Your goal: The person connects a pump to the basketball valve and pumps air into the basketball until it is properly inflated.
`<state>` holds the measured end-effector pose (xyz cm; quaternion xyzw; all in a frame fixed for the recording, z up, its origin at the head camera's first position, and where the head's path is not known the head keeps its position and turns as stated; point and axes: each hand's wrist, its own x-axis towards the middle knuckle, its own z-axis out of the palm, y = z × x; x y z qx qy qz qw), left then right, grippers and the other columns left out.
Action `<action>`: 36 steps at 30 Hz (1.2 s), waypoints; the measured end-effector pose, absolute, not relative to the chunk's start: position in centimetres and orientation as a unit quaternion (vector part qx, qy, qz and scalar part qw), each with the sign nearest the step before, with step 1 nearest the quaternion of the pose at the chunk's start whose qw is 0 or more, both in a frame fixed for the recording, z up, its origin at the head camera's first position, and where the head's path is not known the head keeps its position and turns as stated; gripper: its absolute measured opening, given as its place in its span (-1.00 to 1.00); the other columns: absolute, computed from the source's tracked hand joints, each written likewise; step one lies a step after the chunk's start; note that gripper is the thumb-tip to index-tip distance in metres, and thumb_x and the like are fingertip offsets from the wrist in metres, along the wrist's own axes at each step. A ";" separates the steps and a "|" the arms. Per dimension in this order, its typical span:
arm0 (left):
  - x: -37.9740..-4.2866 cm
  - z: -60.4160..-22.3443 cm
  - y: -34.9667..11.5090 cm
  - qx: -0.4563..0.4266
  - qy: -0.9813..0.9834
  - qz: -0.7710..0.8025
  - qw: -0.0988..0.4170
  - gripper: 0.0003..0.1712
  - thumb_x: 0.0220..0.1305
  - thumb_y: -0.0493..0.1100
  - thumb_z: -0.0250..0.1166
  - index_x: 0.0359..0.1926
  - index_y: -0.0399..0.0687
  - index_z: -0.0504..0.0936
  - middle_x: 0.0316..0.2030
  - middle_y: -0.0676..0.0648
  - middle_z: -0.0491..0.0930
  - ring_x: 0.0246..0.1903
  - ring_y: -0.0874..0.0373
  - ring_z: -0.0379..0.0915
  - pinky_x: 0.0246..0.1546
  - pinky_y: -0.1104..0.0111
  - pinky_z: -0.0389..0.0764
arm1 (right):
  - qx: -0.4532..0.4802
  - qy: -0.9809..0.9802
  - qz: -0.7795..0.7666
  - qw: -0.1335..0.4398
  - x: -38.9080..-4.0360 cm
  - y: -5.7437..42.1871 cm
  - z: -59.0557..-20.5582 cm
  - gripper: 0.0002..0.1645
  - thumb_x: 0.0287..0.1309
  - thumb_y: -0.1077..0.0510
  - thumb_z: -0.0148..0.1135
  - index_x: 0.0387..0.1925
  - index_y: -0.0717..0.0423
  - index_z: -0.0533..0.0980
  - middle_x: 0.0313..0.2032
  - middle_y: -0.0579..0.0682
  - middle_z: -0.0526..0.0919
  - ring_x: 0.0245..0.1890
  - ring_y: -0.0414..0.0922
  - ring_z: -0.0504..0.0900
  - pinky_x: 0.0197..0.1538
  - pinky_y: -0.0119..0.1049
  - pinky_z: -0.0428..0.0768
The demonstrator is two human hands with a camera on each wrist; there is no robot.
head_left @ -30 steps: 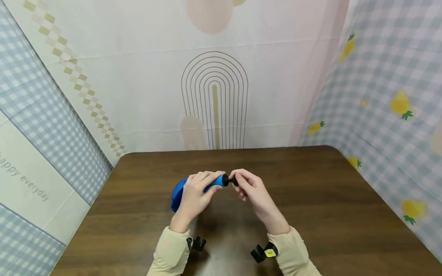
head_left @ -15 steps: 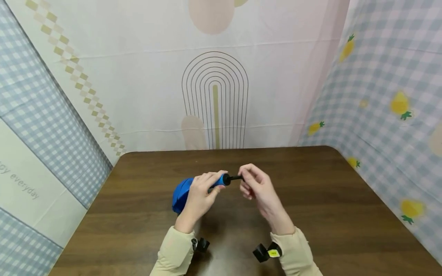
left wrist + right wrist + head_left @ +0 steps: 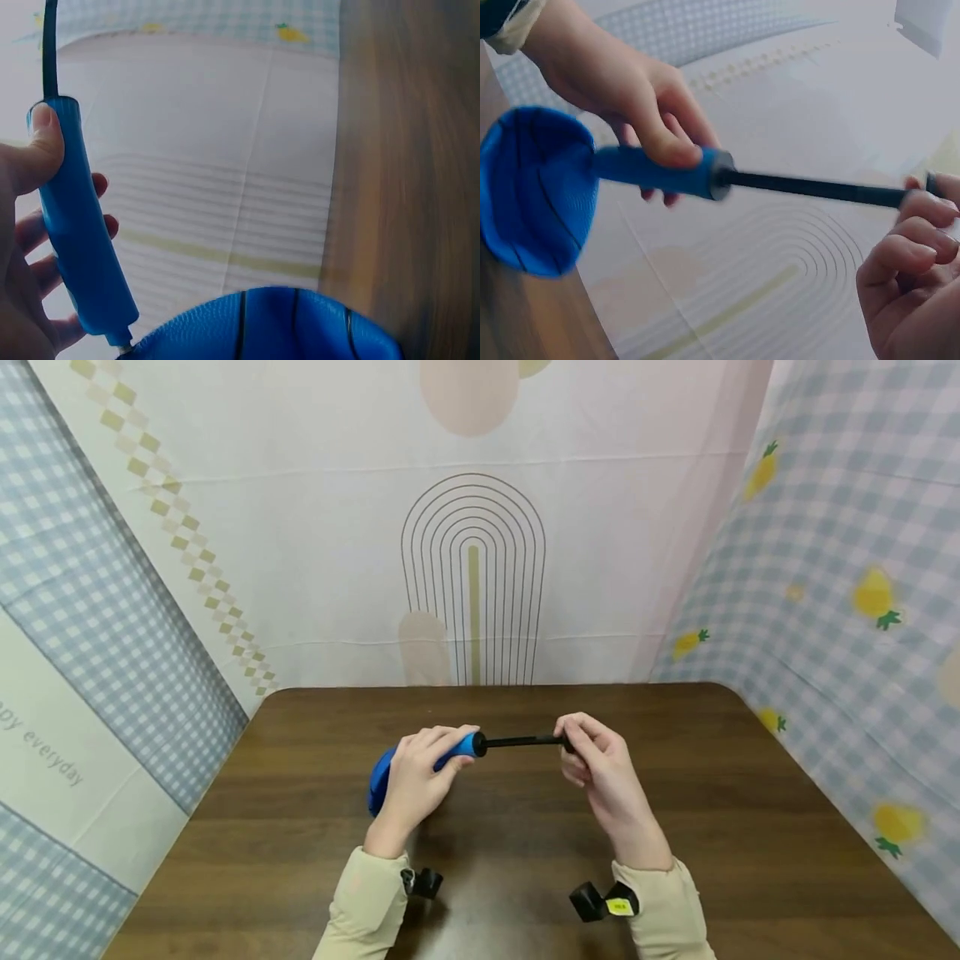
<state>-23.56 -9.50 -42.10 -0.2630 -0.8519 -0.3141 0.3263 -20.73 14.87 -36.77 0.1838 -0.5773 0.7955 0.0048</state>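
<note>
Left hand (image 3: 414,777) grips blue cylindrical pump (image 3: 86,232); right hand (image 3: 606,768) pinches thin black rod (image 3: 522,741) by end; pale cloth panel (image 3: 67,802) reads "everyday".

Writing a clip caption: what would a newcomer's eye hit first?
The blue pump in the left grip, over the brown table, its black rod reaching across to the right grip. Next, the sunken, black-lined blue ball at the pump's other end. Behind, the pale cloth with its nested arches.

Blue pump (image 3: 84,232), black rod (image 3: 817,187)
</note>
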 end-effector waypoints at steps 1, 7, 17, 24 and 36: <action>-23.5 -42.1 -9.4 -0.269 -0.851 -0.311 0.326 -0.49 0.11 -0.08 0.41 0.14 0.21 0.61 -0.11 0.08 0.69 -0.11 0.16 0.57 0.00 0.09 0.48 | 0.192 -0.572 0.797 0.005 -20.7 14.7 -36.8 -0.74 0.46 0.07 -0.05 -0.34 -0.03 0.51 -0.73 -0.16 0.15 -0.75 -0.29 0.08 -0.62 -0.30 -0.04; -22.9 -42.3 -8.4 -0.303 -0.839 -0.294 0.344 -0.51 0.12 -0.09 0.41 0.12 0.14 0.61 -0.13 0.06 0.70 -0.15 0.14 0.60 -0.06 0.15 0.49 | 0.190 -0.565 0.802 -0.044 -20.9 11.7 -38.7 -0.78 0.46 0.03 -0.06 -0.32 -0.07 0.46 -0.78 -0.21 0.10 -0.80 -0.34 0.11 -0.64 -0.32 -0.02; -23.0 -41.6 -9.6 -0.300 -0.833 -0.288 0.366 -0.49 0.04 -0.09 0.44 0.09 0.19 0.64 -0.12 0.10 0.70 -0.12 0.17 0.60 -0.03 0.12 0.49 | 0.192 -0.580 0.791 -0.035 -20.6 13.5 -37.7 -0.71 0.46 -0.02 -0.06 -0.32 -0.03 0.51 -0.73 -0.22 0.14 -0.75 -0.36 0.10 -0.63 -0.33 -0.05; -23.6 -42.2 -10.1 -0.287 -0.837 -0.290 0.364 -0.48 0.09 -0.11 0.42 0.13 0.17 0.62 -0.09 0.07 0.70 -0.08 0.14 0.59 0.00 0.08 0.48 | 0.277 -0.536 0.797 -0.032 -20.9 13.9 -37.6 -0.65 0.52 0.00 -0.23 -0.29 0.01 0.44 -0.74 -0.12 0.00 -0.79 -0.25 -0.02 -0.68 -0.28 -0.10; -23.0 -42.3 -7.8 -0.344 -0.816 -0.298 0.357 -0.53 0.13 -0.09 0.37 0.12 0.13 0.62 -0.10 0.05 0.70 -0.11 0.14 0.61 -0.07 0.19 0.51 | 0.195 -0.643 0.737 -0.066 -21.2 11.4 -39.4 -0.66 0.48 -0.06 -0.14 -0.37 -0.04 0.46 -0.73 -0.22 0.18 -0.75 -0.28 0.12 -0.62 -0.42 0.13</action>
